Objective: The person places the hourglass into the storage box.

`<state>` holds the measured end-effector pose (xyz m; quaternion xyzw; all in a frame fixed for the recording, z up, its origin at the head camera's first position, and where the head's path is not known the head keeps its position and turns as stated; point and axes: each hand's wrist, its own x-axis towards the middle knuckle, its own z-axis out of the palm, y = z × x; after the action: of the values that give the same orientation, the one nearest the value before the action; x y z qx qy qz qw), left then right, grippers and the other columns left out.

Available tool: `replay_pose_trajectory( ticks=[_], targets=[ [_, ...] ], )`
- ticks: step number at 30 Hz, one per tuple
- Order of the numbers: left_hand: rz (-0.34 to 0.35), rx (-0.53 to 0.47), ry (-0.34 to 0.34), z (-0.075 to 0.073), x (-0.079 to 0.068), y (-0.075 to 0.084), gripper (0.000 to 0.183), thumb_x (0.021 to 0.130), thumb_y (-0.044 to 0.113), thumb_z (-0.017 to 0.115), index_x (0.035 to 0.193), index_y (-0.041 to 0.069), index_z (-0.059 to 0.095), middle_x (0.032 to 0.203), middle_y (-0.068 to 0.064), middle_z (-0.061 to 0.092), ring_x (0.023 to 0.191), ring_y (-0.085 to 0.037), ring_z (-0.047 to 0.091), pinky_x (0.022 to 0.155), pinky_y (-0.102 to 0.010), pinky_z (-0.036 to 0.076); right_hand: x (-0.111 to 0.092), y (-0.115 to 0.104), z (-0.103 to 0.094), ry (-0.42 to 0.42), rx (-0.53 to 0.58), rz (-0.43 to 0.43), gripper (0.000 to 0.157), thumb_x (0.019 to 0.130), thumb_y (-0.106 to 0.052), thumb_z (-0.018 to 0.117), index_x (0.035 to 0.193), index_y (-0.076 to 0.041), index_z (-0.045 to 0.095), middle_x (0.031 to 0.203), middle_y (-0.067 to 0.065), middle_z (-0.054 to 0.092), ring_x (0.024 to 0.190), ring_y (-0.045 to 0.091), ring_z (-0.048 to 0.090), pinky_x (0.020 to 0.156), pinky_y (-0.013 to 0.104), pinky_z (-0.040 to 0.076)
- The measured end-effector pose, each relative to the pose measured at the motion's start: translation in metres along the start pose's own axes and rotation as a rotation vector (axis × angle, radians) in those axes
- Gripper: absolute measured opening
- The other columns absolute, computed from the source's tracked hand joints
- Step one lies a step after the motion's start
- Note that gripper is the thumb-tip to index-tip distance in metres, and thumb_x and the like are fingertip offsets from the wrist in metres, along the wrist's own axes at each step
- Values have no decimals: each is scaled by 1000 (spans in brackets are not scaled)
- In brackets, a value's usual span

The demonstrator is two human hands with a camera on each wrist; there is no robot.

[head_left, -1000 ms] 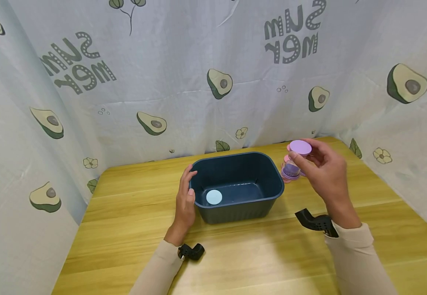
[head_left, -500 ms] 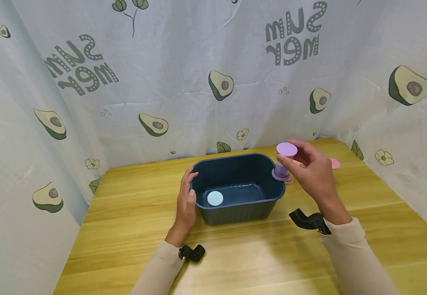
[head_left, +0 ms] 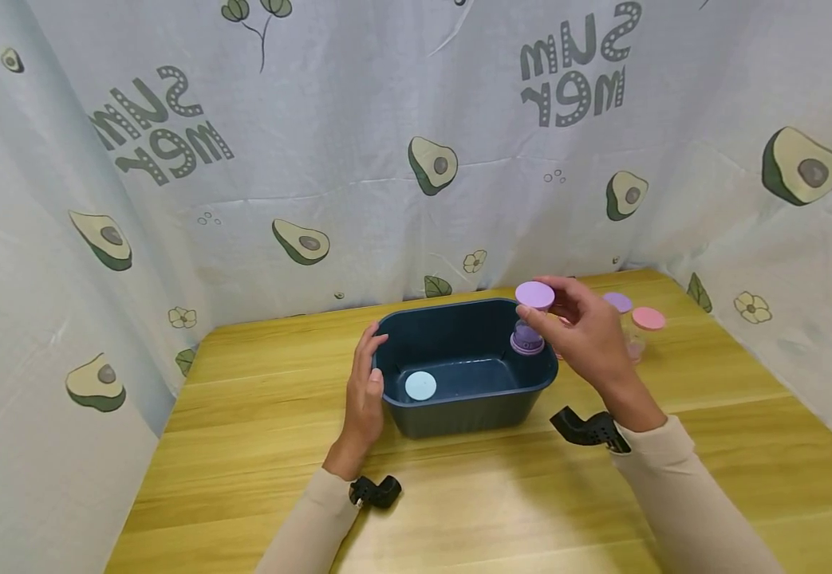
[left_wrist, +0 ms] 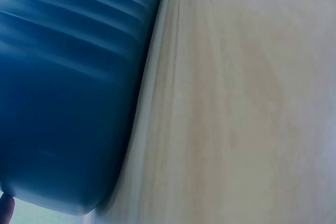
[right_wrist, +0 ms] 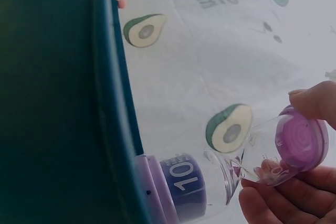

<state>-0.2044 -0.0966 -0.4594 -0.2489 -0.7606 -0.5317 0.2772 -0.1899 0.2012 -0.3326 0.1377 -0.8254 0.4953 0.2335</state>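
My right hand pinches a sand timer by its upper purple cap. In the right wrist view the timer has two clear bulbs, purple end caps and a dark band marked 10. Its lower end overlaps the right end of a dark blue plastic bin in the head view. My left hand rests against the bin's left side, fingers extended along the rim. Inside the bin, toward the left front corner, a pale blue round top shows.
To the right of the bin, partly behind my right hand, stand more sand timers, including one with a pink cap and one with a purple cap. A patterned curtain hangs behind the wooden table.
My right hand has carried the purple sand timer leftward, away from the other timers, to the bin's right end. My left hand has stayed at the bin's side.
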Motion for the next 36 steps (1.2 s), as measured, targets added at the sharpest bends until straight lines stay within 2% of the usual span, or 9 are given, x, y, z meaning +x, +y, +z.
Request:
replay_pose_trajectory(
  ticks=[3,9,15,22,26,31,36],
  targets=[
    [-5,-5,-1,0,0,0,48,94,15,29,137,-3,41,153,-22,28,141,-36,26,108,-64,23,0,0,4,-25,-2,4,47,80,-13,78,123,-4,61,114,8,62,97,4,60,85,14,48],
    [1,0,1,-1,0,1,50,96,23,28,140,5,40,155,-15,27,142,-32,25,109,-62,23,1,1,12,-72,3,-16,44,80,-15,78,121,-6,63,110,6,64,95,3,62,86,16,49],
    [11,-6,0,0,-1,0,51,98,31,27,141,8,39,156,-12,26,143,-30,25,109,-62,23,0,5,17,-113,-24,-2,44,81,-21,77,121,-8,63,109,5,66,97,12,65,86,15,48],
    [16,4,4,0,0,-1,53,99,36,25,141,8,40,156,-12,27,143,-27,25,110,-60,22,1,5,20,-179,-59,30,47,83,-29,76,123,-9,61,112,5,66,100,19,66,87,37,52],
    [18,1,11,0,2,-1,52,98,33,26,141,9,41,155,-15,28,143,-27,25,110,-61,22,3,5,22,-228,-42,43,50,83,-30,75,125,-8,59,115,7,64,101,21,65,88,39,52],
    [17,-5,5,0,1,-1,53,99,36,25,141,8,41,155,-13,27,143,-28,25,110,-60,22,4,8,26,-283,-3,40,50,83,-26,76,124,-5,58,114,10,63,98,24,65,86,40,53],
    [20,-9,3,0,0,-1,53,99,36,26,140,7,41,156,-12,27,143,-29,25,111,-60,22,6,10,29,-340,53,50,48,83,-23,76,123,-4,58,113,12,63,96,23,66,84,31,54]
  ],
)
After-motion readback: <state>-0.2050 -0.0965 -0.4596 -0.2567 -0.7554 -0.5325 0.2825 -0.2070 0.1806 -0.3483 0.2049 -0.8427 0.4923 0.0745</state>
